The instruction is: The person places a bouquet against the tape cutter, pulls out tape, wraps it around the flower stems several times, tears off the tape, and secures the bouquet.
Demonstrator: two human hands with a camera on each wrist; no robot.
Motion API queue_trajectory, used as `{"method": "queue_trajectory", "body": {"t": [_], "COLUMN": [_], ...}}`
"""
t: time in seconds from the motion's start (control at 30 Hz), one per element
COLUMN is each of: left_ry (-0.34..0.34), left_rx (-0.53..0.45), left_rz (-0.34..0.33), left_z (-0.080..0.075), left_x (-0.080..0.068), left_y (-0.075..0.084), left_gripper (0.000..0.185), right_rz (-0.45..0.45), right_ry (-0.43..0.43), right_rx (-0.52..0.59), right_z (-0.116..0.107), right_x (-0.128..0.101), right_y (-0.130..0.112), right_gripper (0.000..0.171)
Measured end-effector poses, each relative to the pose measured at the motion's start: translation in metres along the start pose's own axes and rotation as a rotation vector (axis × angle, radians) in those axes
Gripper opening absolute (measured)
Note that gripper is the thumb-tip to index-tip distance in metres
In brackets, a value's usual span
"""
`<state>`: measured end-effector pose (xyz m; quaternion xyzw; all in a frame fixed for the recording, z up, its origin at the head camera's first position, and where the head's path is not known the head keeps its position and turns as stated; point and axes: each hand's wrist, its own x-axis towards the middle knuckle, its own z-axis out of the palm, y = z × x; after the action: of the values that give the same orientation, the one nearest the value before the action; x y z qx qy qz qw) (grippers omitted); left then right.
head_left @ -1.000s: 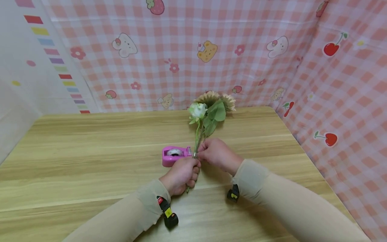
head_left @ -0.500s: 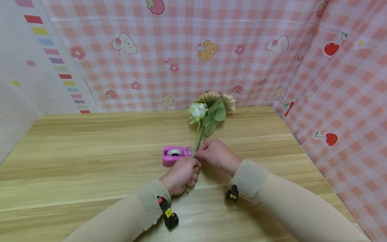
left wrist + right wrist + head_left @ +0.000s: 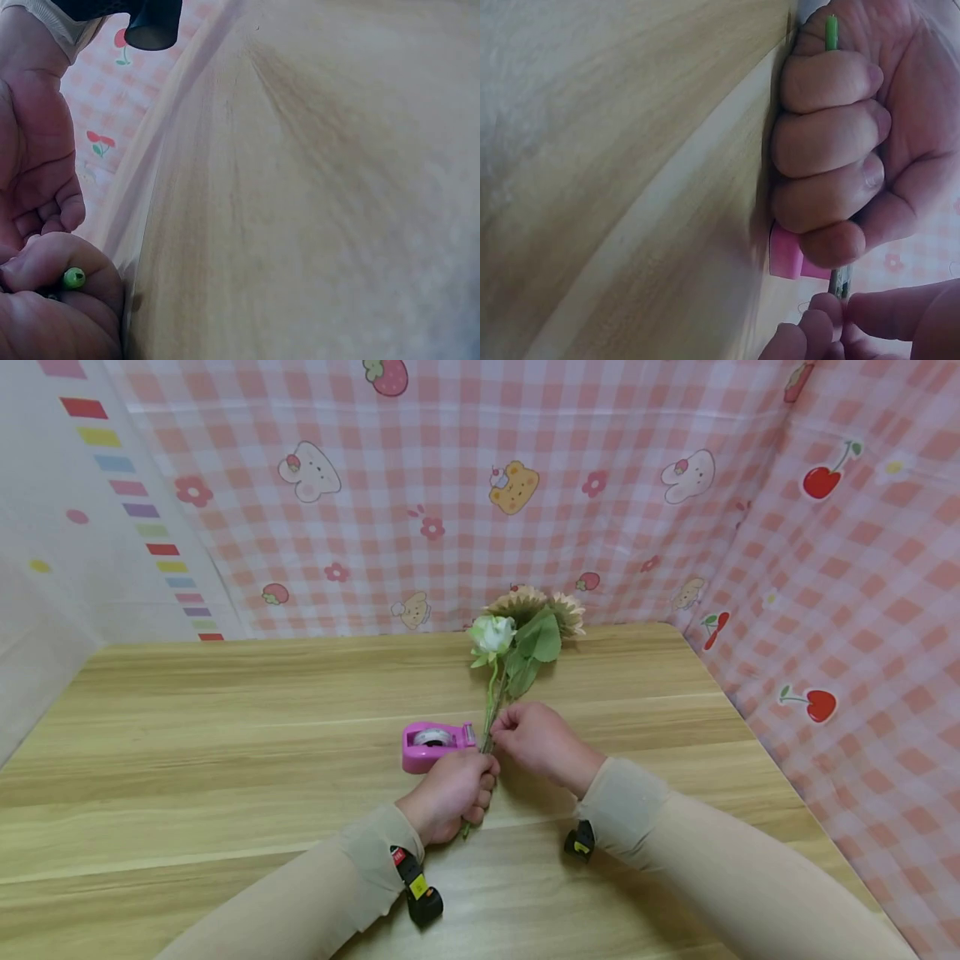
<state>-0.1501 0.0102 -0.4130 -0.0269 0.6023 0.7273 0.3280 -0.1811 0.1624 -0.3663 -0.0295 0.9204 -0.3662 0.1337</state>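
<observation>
A small bunch of artificial flowers lies on the wooden table (image 3: 225,735): a white rose (image 3: 491,633), two sunflowers (image 3: 525,602) and green leaves (image 3: 538,645). My left hand (image 3: 472,777) grips the stems in a fist; the green stem end (image 3: 73,278) pokes out of it, also visible as the stem end (image 3: 830,30) in the right wrist view. My right hand (image 3: 501,727) pinches the stems (image 3: 840,281) just above the left fist. A pink tape dispenser (image 3: 431,745) stands right beside the left hand, and a corner of the dispenser (image 3: 787,259) shows behind the fist.
Pink checked cloth (image 3: 525,485) walls the table at the back and right, with a pale striped sheet (image 3: 75,527) on the left. Black wrist cameras (image 3: 420,893) sit on both sleeves. Bare wood stretches left of the dispenser.
My right hand's fingers shifted slightly along the stems, down and back up. The left fist, flowers and dispenser stayed put.
</observation>
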Motion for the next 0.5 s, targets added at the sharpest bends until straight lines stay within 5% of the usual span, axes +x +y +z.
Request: {"method": "queue_trajectory", "body": {"t": [0.13,0.3,0.5], "left_ry": [0.011,0.025,0.036], "left_rx": [0.019,0.061,0.077], "left_rz": [0.011,0.02,0.019], "left_z": [0.0009,0.0024,0.0025], "left_x": [-0.0007,-0.0028,-0.0038], "left_y": [-0.0001,0.0009,0.0014], "left_gripper": [0.019,0.021,0.023], "right_rz": [0.02,0.055,0.094], "right_ry": [-0.004,-0.056,-0.086], "right_rx": [0.006,0.14,0.279], "right_z": [-0.0002,-0.0004,0.0012], "right_x": [-0.0012,-0.0007,0.0047], "right_y": [-0.0008,0.0012,0.0076], "right_gripper": [0.018,0.035,0.02]}}
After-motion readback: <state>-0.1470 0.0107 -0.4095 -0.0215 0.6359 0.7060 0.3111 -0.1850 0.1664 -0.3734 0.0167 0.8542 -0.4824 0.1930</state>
